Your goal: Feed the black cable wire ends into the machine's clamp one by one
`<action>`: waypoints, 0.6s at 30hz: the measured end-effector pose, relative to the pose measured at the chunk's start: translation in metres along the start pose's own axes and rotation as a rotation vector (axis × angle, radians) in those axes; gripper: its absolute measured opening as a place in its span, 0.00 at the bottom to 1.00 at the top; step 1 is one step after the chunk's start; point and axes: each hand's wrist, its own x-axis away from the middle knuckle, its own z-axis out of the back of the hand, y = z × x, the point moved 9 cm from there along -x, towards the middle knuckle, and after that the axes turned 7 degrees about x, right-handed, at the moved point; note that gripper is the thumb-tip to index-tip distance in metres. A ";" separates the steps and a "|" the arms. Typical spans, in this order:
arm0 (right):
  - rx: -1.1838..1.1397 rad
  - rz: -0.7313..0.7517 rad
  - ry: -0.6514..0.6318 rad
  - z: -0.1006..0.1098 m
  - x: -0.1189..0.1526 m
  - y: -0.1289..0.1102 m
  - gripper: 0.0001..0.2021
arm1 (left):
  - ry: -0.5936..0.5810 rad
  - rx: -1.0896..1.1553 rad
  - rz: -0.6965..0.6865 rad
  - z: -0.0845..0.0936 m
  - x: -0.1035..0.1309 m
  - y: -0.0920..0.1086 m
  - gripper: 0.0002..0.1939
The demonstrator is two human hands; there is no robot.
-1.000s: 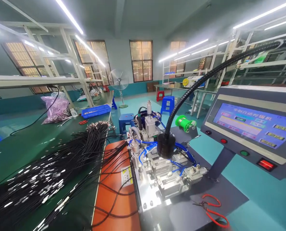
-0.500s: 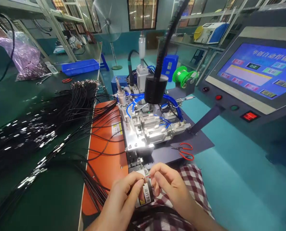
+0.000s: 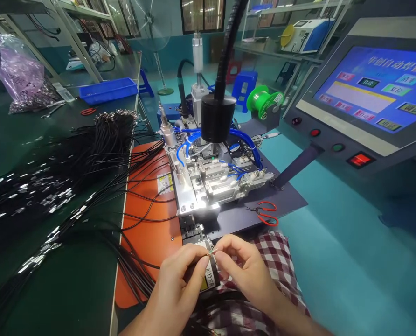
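Observation:
Close in front of my body, my left hand (image 3: pixel 180 271) pinches the end of a cable between thumb and index finger. Thin coloured wires (image 3: pixel 212 252) fan out from that pinch. On their other side, the fingertips of my right hand (image 3: pixel 242 267) are closed on the wire ends. Both hands sit just above a labelled plate (image 3: pixel 211 276) at the near end of the machine's track (image 3: pixel 193 232). Most of the cable in my left hand is hidden by the palm. Over my lap lies red-and-white checked cloth (image 3: pixel 276 261).
Black cables (image 3: pixel 110 140) cover the left bench and trail across the orange board (image 3: pixel 148 242). The metal machine (image 3: pixel 218 182) stands ahead under a black lamp (image 3: pixel 218 119). Red-handled scissors (image 3: pixel 266 213) lie right of it. A control screen (image 3: pixel 376 88) and green spool (image 3: pixel 264 100) are further right.
The view has shifted slightly, so the scene sits a little higher and further left. My right fingertips have come closer to my left ones at the wires.

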 end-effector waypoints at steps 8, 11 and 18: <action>-0.006 0.003 -0.031 0.012 -0.005 -0.001 0.03 | 0.002 0.124 0.074 0.003 0.002 -0.012 0.09; 0.044 0.060 -0.026 0.014 -0.009 -0.006 0.05 | -0.011 0.108 0.066 0.004 0.002 -0.012 0.09; 0.082 0.264 -0.102 0.001 -0.013 -0.026 0.14 | -0.025 0.115 0.059 0.002 0.002 -0.009 0.10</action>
